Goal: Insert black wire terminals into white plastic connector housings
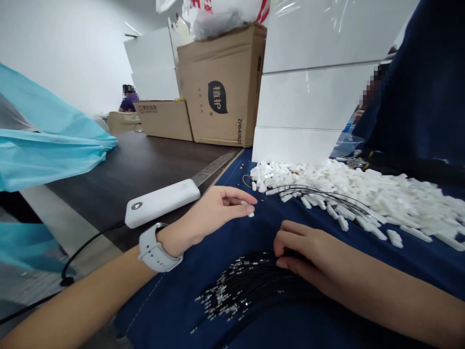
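Note:
My left hand (225,208), with a pale watch on its wrist, is closed on a small white piece (251,213) that shows at the fingertips. To its right, my right hand (301,245) is bent over the upper edge of a bundle of black wires (265,281) with silvery metal ends. Its thumb and fingers are close together, and whatever is between them is hidden. Beyond both hands a heap of white plastic pieces (363,194) lies on the dark blue cloth (232,237). A few thin black wires (327,194) rest across the near side of the heap.
A white power bank (163,201) with a black cable lies left of my left hand. Behind stand a cardboard box (221,92) and white panels (308,97). Light blue plastic (54,135) hangs at the left. A person (129,99) is far back; another is partly visible at the right.

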Motion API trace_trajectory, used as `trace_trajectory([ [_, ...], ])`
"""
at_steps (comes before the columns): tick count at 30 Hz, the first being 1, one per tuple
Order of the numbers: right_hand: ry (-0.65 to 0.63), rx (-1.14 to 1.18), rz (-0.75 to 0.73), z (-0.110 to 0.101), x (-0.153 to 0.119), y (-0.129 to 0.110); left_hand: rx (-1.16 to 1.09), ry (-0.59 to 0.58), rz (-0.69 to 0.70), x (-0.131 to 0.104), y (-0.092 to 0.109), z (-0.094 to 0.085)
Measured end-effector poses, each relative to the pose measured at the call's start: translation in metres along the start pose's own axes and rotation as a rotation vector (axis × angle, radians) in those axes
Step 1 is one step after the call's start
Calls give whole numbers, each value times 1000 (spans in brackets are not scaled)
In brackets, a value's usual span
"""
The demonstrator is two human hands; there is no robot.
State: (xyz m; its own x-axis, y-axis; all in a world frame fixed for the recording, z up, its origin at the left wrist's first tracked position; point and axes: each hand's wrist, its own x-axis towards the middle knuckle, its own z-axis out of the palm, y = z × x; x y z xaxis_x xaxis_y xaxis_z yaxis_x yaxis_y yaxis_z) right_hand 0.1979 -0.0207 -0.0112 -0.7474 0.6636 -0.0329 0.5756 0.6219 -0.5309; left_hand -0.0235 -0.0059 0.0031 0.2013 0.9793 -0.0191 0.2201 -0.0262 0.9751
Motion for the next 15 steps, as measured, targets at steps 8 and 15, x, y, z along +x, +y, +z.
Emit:
trace_trajectory([
  [8, 80, 129, 28, -2, -3, -7, -33, -32, 2, -1, -6, -1],
  [15, 172, -28, -53, 19, 4, -3, 192, -116, 92, -2, -12, 1],
])
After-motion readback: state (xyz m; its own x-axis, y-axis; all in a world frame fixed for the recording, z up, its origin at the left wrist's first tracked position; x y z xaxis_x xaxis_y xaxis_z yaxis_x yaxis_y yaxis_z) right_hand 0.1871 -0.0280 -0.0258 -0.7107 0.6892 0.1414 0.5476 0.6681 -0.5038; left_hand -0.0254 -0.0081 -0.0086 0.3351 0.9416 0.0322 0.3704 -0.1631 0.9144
